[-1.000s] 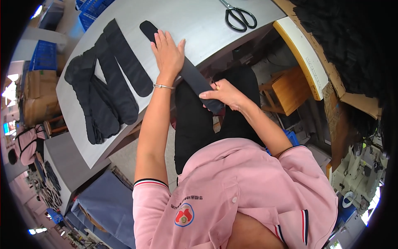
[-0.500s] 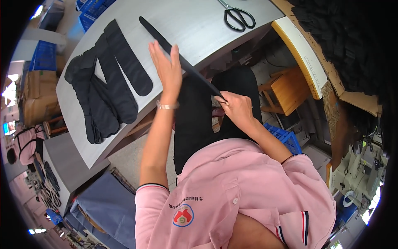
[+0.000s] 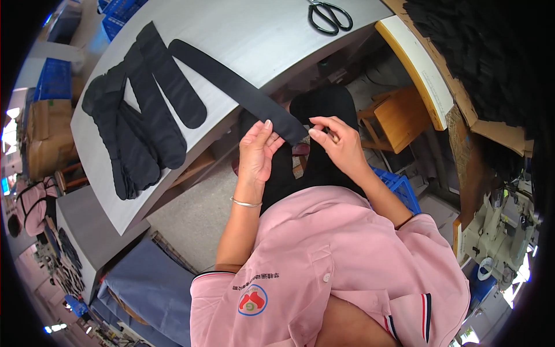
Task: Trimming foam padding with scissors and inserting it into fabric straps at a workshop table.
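A long black fabric strip lies slantwise, its far rounded end flat on the grey table and its near end hanging over the edge above my lap. My left hand grips the strip's side near that end, thumb on top and fingers curled underneath. At the end corner, my right hand pinches the fabric between thumb and forefinger. Left of the strip, several similar black fabric pieces lie fanned out and overlapping on the table.
Black-handled scissors lie at the table's far right. A wooden stool and a blue crate stand to the right. Beyond the yellow-edged board, a cardboard box holds a heap of black pieces.
My left hand has come down from above the strip to grip its near end. The strip has turned from edge-on to broad side up, its far end shifting left and nearer.
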A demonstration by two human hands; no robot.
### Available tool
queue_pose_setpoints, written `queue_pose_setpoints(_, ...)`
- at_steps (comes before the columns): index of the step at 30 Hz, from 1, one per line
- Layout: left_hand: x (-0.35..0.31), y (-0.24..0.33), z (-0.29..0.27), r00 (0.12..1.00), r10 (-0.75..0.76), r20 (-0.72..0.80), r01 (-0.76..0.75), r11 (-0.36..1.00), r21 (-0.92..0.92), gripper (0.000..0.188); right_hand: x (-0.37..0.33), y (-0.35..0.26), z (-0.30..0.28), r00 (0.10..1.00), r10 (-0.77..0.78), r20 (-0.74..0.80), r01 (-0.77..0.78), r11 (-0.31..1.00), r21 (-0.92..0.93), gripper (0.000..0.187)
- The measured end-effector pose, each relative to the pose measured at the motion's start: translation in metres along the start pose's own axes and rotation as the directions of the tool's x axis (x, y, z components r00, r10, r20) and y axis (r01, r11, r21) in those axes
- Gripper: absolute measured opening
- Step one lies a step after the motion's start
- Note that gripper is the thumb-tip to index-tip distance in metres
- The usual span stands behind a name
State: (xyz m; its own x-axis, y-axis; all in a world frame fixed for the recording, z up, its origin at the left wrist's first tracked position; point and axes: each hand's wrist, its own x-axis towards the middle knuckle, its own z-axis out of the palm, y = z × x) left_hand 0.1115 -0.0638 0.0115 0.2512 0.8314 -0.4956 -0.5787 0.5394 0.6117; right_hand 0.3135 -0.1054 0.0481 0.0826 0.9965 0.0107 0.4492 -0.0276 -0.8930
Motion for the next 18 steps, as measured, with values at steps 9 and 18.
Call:
queue_pose_setpoints(9, -0.013, -0.007, 0.02, 0.99, 0.089, -0.109, -0.082, 0.994, 0.072, 0.019, -0.001, 0.009, 0.019, 0.953, 0.224, 0.203, -0.267, 0.939, 0.218, 0.024)
queue_pose_setpoints(18, -0.014, -0.001, 0.015, 0.986, 0.103, -0.132, -0.083, 0.985, 0.151, 0.023, 0.006, -0.002, 0.019, 0.897, 0.33, 0.293, -0.437, 0.758, 0.484, 0.018)
